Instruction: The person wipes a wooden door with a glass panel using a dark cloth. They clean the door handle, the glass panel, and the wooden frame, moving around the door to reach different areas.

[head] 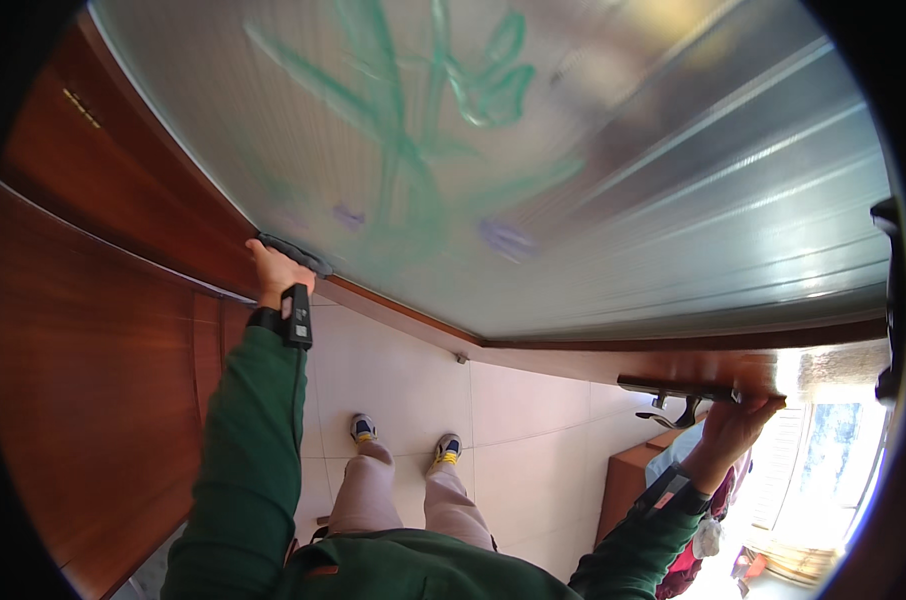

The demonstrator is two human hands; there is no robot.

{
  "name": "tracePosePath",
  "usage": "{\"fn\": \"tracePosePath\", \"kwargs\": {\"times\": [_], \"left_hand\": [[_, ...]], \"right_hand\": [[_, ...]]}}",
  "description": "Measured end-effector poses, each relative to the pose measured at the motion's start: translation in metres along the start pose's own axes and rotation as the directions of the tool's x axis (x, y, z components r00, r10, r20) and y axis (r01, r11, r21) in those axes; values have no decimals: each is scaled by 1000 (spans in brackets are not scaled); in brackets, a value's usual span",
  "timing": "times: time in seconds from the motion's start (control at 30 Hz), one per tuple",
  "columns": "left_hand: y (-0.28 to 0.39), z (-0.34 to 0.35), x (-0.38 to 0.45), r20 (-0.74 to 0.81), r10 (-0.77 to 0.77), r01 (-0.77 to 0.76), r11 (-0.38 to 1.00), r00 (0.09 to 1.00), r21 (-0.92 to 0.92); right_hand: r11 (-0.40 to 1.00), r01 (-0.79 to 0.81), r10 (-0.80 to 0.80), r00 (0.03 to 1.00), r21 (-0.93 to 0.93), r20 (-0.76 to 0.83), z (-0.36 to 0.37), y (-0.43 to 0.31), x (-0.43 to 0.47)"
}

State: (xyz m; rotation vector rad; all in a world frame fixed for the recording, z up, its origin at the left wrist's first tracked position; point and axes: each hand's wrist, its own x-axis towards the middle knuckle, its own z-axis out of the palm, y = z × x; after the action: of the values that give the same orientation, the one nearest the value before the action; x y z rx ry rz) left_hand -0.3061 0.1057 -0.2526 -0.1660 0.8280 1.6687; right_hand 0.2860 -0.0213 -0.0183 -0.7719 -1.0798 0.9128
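Note:
My left hand (pixel 279 271) presses a folded dark grey cloth (pixel 297 253) against the lower left edge of a frosted glass panel (pixel 423 187). Green leaf shapes and purple marks decorate the glass. Reddish-brown wood frames the panel, forming a door (pixel 543 367) in front of me. At the right, my right hand (pixel 730 435) grips the door's wooden edge, just beyond the dark lever handle (pixel 674 416) and its plate. Its fingertips are partly hidden by the edge.
A wooden panel (pixel 93 322) stands close on my left, with a brass hinge (pixel 82 107) above it. My shoes (pixel 447 448) rest on the pale tiled floor (pixel 528 427), near a small door stop (pixel 462 359). A brown cabinet (pixel 624 480) and a bright window (pixel 828 450) lie at right.

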Motion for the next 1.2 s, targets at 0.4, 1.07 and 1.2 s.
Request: {"fn": "tracePosePath", "kwargs": {"times": [0.4,1.07,1.2], "left_hand": [[142,240,-194,565,724,-915,364,396,174],[224,348,-229,860,372,-523,-839,-351,150],[299,449,-289,858,355,-615,-786,-372,58]], "right_hand": [[942,51,-153,945,-331,-290,26,23,0],[988,127,-139,979,-85,-150,56,15,-5],[988,143,-152,975,-62,-162,59,14,-7]]}}
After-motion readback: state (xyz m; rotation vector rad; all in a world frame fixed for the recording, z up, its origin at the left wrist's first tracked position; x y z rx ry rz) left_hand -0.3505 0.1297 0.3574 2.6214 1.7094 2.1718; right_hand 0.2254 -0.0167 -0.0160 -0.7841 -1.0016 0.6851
